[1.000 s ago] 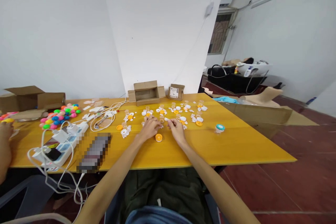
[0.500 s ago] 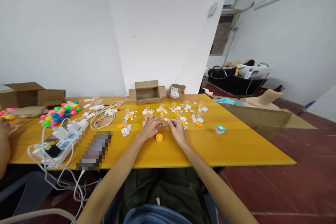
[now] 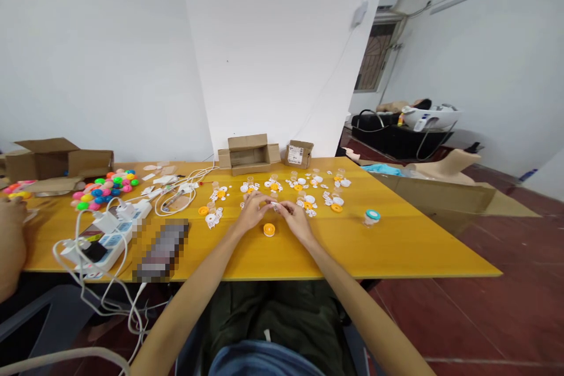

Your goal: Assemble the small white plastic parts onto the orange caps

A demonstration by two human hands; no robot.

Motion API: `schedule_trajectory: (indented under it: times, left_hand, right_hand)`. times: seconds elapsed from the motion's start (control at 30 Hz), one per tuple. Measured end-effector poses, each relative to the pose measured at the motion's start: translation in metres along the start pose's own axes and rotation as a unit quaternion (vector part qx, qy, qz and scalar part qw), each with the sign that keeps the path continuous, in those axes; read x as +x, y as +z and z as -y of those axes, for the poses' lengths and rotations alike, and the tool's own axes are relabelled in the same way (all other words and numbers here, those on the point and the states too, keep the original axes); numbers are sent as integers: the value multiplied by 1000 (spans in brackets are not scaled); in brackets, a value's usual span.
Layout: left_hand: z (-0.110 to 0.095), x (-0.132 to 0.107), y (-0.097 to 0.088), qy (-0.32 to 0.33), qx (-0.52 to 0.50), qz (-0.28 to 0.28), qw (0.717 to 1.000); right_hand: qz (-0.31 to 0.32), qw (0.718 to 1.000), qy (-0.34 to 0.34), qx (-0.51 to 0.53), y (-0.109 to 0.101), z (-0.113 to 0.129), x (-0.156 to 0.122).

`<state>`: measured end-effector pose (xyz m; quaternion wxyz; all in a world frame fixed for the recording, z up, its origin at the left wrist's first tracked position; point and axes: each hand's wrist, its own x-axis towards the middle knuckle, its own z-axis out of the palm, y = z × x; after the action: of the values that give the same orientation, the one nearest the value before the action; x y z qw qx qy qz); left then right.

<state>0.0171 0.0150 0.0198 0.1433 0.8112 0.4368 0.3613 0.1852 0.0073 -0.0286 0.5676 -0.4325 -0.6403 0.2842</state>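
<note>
My left hand (image 3: 254,211) and my right hand (image 3: 296,220) meet above the table, fingertips pinched on a small white plastic piece (image 3: 275,205). Its exact shape is too small to make out. Just below them, on the wood, sits an orange round cap (image 3: 269,229) with a white lower part. Behind and beside my hands lie small groups of parts: white perforated pieces (image 3: 212,221), orange rings (image 3: 336,208), white discs (image 3: 345,183) and clear cups (image 3: 250,180). Off to the right stands a clear jar with a teal lid (image 3: 372,215).
Two cardboard boxes, one larger (image 3: 249,155) and one small (image 3: 299,154), stand against the wall. Leftward are a power strip (image 3: 118,235) with cables, a blurred-out phone (image 3: 162,249), colourful balls (image 3: 103,191) and another open box (image 3: 88,163). Another person's arm (image 3: 11,247) shows at the left edge.
My hands have drawn together. My left fingers have come off the parts behind and now meet the right fingers at the white piece. The view has shifted slightly.
</note>
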Motion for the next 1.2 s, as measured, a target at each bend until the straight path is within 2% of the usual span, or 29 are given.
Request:
schedule_trajectory:
  times: [0.1, 0.23, 0.3, 0.43, 0.57, 0.9, 1.2]
  left_hand:
    - [2, 0, -2, -12, 3, -29, 1000]
    - [4, -1, -4, -21, 15, -64, 998]
    - [3, -2, -4, -23, 21, -74, 997]
    - [2, -4, -4, -26, 28, -78, 996]
    - [3, -4, -3, -20, 35, -71, 997]
    - [4, -6, 0, -5, 67, -47, 997]
    - [2, -7, 2, 0, 69, -39, 997]
  right_hand:
    - [-24, 999, -15, -41, 1, -2, -1]
    - [-42, 985, -63, -153, 0, -5, -3]
    - [-23, 974, -76, -210, -1, -6, -4]
    - [30, 953, -56, -297, -2, -7, -5]
    - [46, 945, -44, -321, -2, -6, -4]
    - [21, 942, -21, -333, -1, -16, -1]
    - [35, 912, -35, -408, -3, -12, 4]
